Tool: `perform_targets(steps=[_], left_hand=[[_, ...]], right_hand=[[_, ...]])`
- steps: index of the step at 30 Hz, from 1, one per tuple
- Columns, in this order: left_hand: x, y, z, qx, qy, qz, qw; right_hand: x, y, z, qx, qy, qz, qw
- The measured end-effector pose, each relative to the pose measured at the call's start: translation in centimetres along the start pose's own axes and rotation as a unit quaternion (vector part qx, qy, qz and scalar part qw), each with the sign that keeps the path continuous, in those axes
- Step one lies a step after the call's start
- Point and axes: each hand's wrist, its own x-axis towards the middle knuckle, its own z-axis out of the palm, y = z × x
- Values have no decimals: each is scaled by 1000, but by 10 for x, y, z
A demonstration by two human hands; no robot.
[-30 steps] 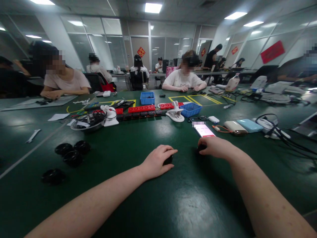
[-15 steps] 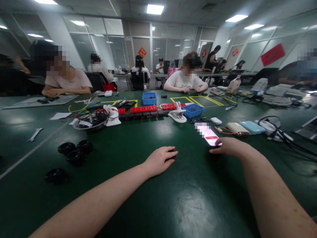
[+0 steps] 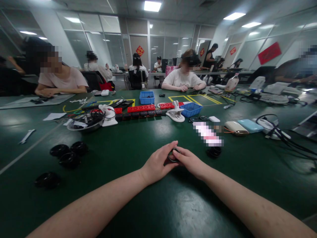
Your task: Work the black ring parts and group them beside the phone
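My left hand (image 3: 158,163) and my right hand (image 3: 190,162) meet over the green table (image 3: 153,205). Between their fingertips sits a small black ring-shaped part (image 3: 172,155), gripped from both sides. A second black round part (image 3: 214,151) lies on the table just right of my right hand. Right behind it lies a phone (image 3: 208,133) with a lit pink screen. Several more black round parts (image 3: 68,152) are grouped on the table to my left.
Farther back stand a clear bowl of parts (image 3: 84,121), a row of red and black blocks (image 3: 141,110), two blue bins (image 3: 191,109), white clamps (image 3: 174,114), power banks (image 3: 244,127) and cables (image 3: 279,132). Other people sit at the far side and left.
My right hand left the phone and swung left to meet my left hand. Both now pinch the small black part, lifted slightly. The black part on the right lies uncovered.
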Motion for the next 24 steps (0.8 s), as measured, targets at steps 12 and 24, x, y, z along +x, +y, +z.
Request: perform_targets(steps=[12,24], left_hand=[[1,-5,0,45,-65,-31,996],[2,-16,-2,121,-205,-105,965]], right_hand=[[1,-1,-9,155,-44,87,983],[-1,-16,-33,-130,-46,118,983]])
